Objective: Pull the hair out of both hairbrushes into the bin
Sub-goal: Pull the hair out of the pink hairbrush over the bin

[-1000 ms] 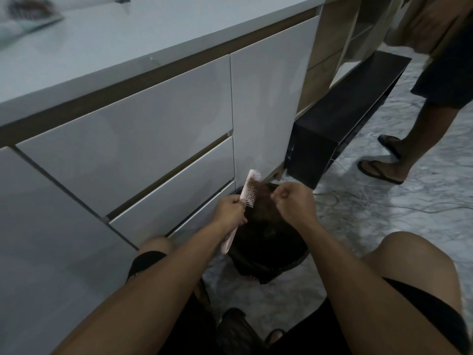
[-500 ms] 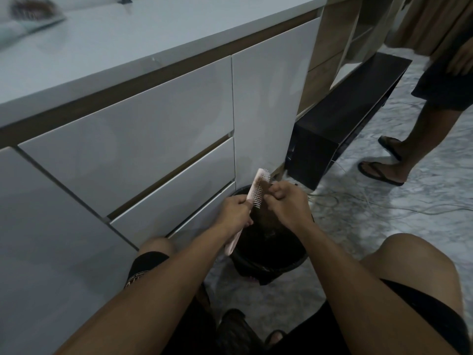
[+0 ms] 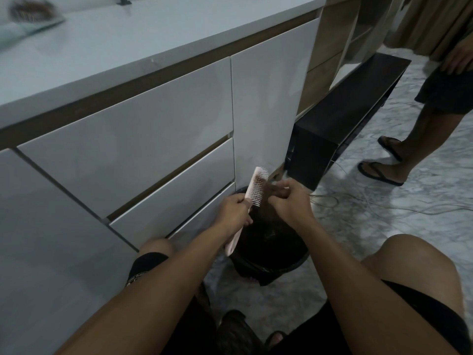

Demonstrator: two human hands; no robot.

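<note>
Pink hairbrush [image 3: 256, 187] gripped in left hand [image 3: 234, 210], over black bin [image 3: 294, 262]

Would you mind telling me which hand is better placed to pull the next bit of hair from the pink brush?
The right hand. Its fingertips are pinched at the bristles of the pink brush, above the black bin, while the left hand is wrapped around the handle, steadying it.

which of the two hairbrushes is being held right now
The pink hairbrush, gripped by the left hand over the black bin. The other brush lies untouched on the countertop.
</note>
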